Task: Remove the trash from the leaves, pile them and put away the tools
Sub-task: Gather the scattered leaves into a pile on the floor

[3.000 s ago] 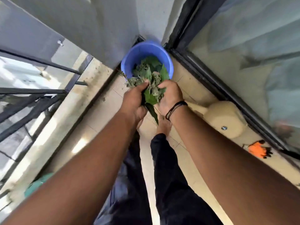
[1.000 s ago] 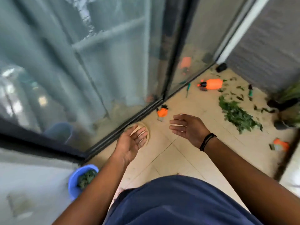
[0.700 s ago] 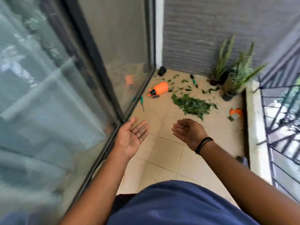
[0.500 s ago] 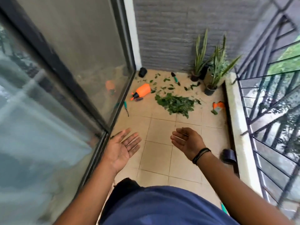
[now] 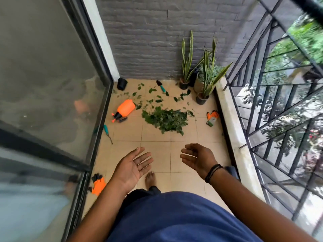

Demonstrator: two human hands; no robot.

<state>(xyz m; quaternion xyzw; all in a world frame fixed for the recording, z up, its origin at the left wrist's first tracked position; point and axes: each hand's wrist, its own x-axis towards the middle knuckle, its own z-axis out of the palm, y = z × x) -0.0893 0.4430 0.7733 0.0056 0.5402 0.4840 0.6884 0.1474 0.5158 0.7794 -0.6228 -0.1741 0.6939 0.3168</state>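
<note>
I see the leaf pile [image 5: 166,120] on the tiled floor [image 5: 157,154] ahead, between the orange sprayer [image 5: 125,109] and a glove [image 5: 212,117], while my left hand [image 5: 132,167] and right hand [image 5: 199,158] hover empty, fingers loosely spread.

Navy blue shirt [image 5: 176,217], dark trousers [image 5: 139,193], black corded wristband [image 5: 212,171] on right wrist, bare foot [image 5: 150,178].
</note>
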